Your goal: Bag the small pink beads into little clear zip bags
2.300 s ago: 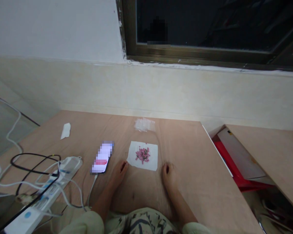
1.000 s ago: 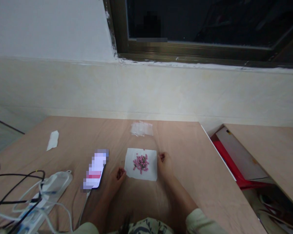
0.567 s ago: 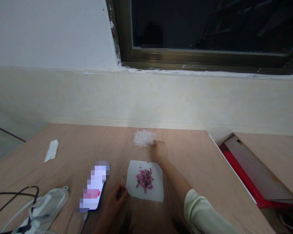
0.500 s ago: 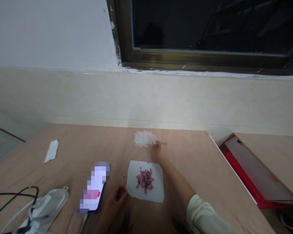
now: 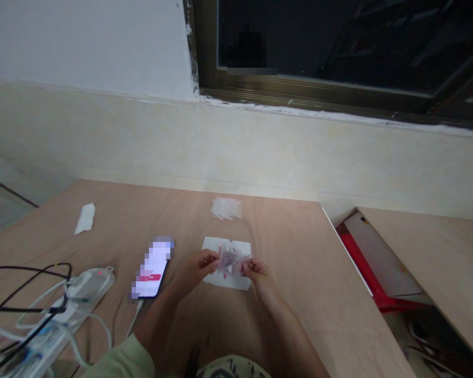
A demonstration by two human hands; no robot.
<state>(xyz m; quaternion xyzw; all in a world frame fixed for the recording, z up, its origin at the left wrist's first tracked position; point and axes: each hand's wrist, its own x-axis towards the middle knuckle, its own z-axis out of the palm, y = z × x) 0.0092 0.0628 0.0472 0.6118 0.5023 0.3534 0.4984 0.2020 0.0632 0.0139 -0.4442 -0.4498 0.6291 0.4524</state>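
Observation:
A small clear plastic bag (image 5: 232,261) is stretched between my two hands, over the white paper (image 5: 236,283). My left hand (image 5: 204,264) pinches the bag's left edge, fingers closed. At its right edge, the fingers and thumb of my right hand (image 5: 257,271) are closed on it too. Pink and dark beads lie on the paper and show blurrily through the plastic. Behind the paper, a stack of clear bags (image 5: 226,208) rests on the table.
To the left lies a phone (image 5: 153,270) with a lit screen and a cable. Further left are a power strip (image 5: 90,283) with tangled cords and a scrap of white paper (image 5: 85,218). A red-edged item (image 5: 364,268) sits beyond the table's right edge.
My right hand has come back from the bag stack with one clear bag. My left hand has moved from the paper's corner to hold it. The view has tilted down slightly.

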